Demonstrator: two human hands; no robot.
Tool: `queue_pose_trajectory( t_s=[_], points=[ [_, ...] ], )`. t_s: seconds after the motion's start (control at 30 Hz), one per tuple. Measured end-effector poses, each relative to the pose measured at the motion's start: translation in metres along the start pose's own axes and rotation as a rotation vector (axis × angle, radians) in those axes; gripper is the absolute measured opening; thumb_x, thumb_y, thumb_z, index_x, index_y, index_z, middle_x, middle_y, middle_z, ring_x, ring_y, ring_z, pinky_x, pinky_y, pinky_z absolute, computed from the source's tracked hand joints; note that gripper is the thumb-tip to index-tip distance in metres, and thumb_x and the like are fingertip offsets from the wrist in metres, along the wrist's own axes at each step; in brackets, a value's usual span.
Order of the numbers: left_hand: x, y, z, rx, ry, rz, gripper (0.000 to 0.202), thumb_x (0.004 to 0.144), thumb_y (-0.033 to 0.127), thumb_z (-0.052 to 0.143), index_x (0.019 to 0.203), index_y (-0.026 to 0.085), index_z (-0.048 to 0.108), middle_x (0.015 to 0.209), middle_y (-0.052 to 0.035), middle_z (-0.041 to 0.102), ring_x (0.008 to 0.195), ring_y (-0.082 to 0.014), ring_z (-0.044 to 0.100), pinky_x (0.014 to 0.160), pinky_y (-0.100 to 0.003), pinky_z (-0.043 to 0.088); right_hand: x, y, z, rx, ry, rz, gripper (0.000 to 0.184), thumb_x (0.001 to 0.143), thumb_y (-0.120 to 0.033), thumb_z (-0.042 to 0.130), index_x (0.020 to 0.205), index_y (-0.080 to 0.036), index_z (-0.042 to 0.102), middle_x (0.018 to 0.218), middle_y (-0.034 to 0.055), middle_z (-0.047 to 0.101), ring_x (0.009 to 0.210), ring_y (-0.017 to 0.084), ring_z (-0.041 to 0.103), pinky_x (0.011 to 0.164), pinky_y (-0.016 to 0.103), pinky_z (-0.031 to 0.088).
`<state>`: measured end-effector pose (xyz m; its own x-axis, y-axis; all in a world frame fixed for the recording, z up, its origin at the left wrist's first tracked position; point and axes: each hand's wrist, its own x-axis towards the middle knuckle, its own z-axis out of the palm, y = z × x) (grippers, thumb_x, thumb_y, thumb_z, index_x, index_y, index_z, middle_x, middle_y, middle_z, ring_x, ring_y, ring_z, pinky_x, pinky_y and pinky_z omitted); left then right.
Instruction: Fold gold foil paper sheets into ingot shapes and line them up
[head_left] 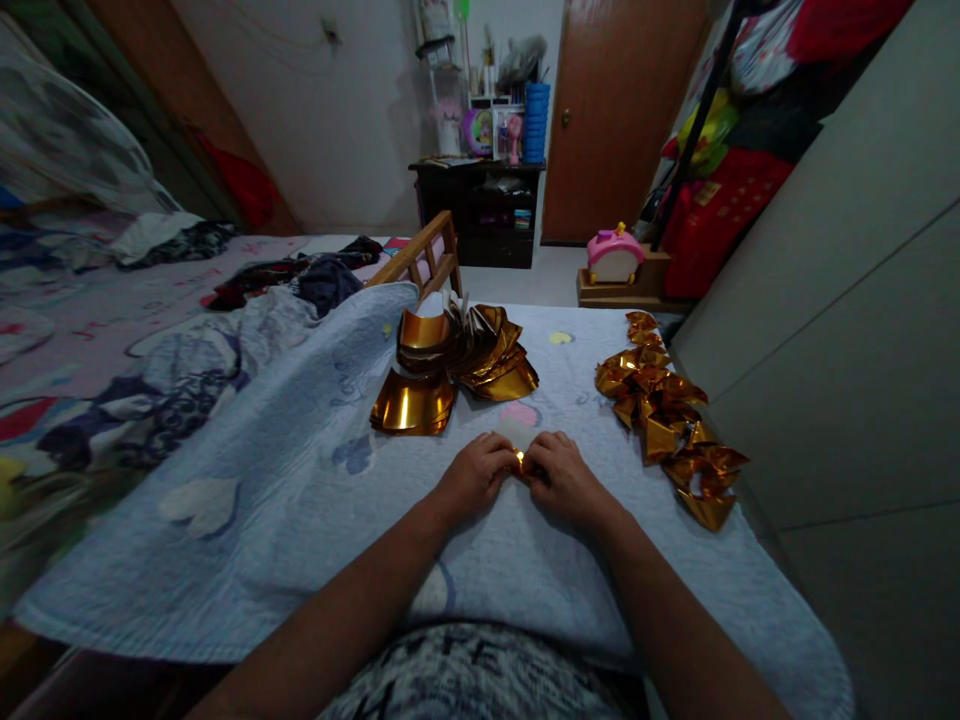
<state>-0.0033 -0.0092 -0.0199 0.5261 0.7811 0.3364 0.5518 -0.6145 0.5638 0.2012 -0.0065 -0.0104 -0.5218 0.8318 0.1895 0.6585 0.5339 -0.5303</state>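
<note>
Close together over the blue quilted cover [322, 540], my left hand [478, 474] and my right hand [561, 472] pinch a small sheet of gold foil paper [519, 458] between them. Its pale far end sticks out beyond my fingers, and most of the rest is hidden by them. Past my hands lie fanned stacks of flat gold foil sheets [414, 402], some curling upward. To the right, folded gold foil pieces [660, 395] lie heaped in a long row near the cover's edge.
A wooden bed rail [416, 255] rises behind the stacks. Rumpled clothes [277, 300] lie on the bed at left. A pale cabinet [840, 330] borders the right side. Farther back are a dark shelf unit [480, 215], a pink toy [615, 255] and a brown door [600, 150].
</note>
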Motion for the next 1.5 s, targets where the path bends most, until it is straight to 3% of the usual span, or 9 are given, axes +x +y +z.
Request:
queue_pose_trajectory(
  t_s=[0.17,0.33,0.47,0.6,0.73,0.97,1.5],
  points=[
    [0.002,0.006,-0.001,0.054,-0.036,-0.029,0.033,0.079,0.002,0.051,0.103,0.018,0.069,0.102,-0.0087,0.066,0.097,-0.0229,0.058,0.089,-0.038,0.051,0.0,0.005,-0.005,0.036,0.0,0.014,0.016,0.08,-0.006,0.065,0.088,-0.019,0.069,0.096,0.0055,0.064,0.093,0.021,0.051,0.083,0.033,0.038],
    [0.001,0.014,-0.002,0.109,-0.061,0.016,0.032,0.084,0.008,0.054,0.111,0.02,0.067,0.112,-0.0095,0.067,0.105,-0.0246,0.058,0.098,-0.042,0.049,-0.001,0.01,-0.006,0.05,-0.006,0.006,0.023,0.076,0.0,0.063,0.087,-0.02,0.07,0.096,0.0044,0.064,0.095,0.02,0.053,0.085,0.032,0.039],
    [-0.003,0.018,-0.001,0.132,-0.081,0.054,0.029,0.093,0.014,0.054,0.118,0.022,0.066,0.115,-0.0093,0.067,0.11,-0.0235,0.06,0.098,-0.039,0.051,0.0,0.012,-0.006,0.051,-0.005,0.016,0.027,0.075,0.002,0.06,0.087,-0.02,0.07,0.095,0.0042,0.065,0.094,0.02,0.054,0.086,0.033,0.04],
    [-0.003,0.017,0.003,0.089,-0.018,0.02,0.018,0.094,0.021,0.06,0.11,0.021,0.07,0.111,-0.0083,0.07,0.105,-0.0225,0.062,0.094,-0.039,0.052,0.0,0.014,-0.007,0.11,-0.004,0.033,0.022,0.078,-0.001,0.063,0.087,-0.019,0.072,0.095,0.005,0.065,0.095,0.02,0.055,0.087,0.033,0.041],
    [0.001,0.016,0.005,-0.015,0.042,-0.1,0.007,0.09,0.02,0.066,0.093,0.02,0.073,0.1,-0.006,0.07,0.098,-0.0216,0.062,0.089,-0.037,0.051,0.001,0.016,-0.007,0.158,-0.009,0.034,0.012,0.085,-0.01,0.067,0.088,-0.02,0.074,0.095,0.0048,0.065,0.095,0.02,0.055,0.088,0.034,0.041],
    [0.005,0.021,0.005,-0.015,0.067,-0.235,0.006,0.088,0.018,0.066,0.082,0.02,0.069,0.093,-0.005,0.061,0.094,-0.0215,0.057,0.085,-0.036,0.049,0.002,0.014,-0.008,0.139,0.012,0.085,0.008,0.09,-0.017,0.064,0.086,-0.019,0.072,0.095,0.0047,0.064,0.095,0.019,0.055,0.087,0.033,0.042],
    [0.006,0.021,0.01,0.072,0.077,-0.225,0.01,0.092,0.019,0.062,0.082,0.018,0.066,0.097,-0.0063,0.056,0.096,-0.0218,0.053,0.088,-0.038,0.049,0.002,0.011,0.001,-0.046,0.065,0.128,0.013,0.089,-0.019,0.063,0.077,-0.018,0.068,0.09,0.0061,0.061,0.088,0.021,0.05,0.081,0.034,0.036]
  ],
)
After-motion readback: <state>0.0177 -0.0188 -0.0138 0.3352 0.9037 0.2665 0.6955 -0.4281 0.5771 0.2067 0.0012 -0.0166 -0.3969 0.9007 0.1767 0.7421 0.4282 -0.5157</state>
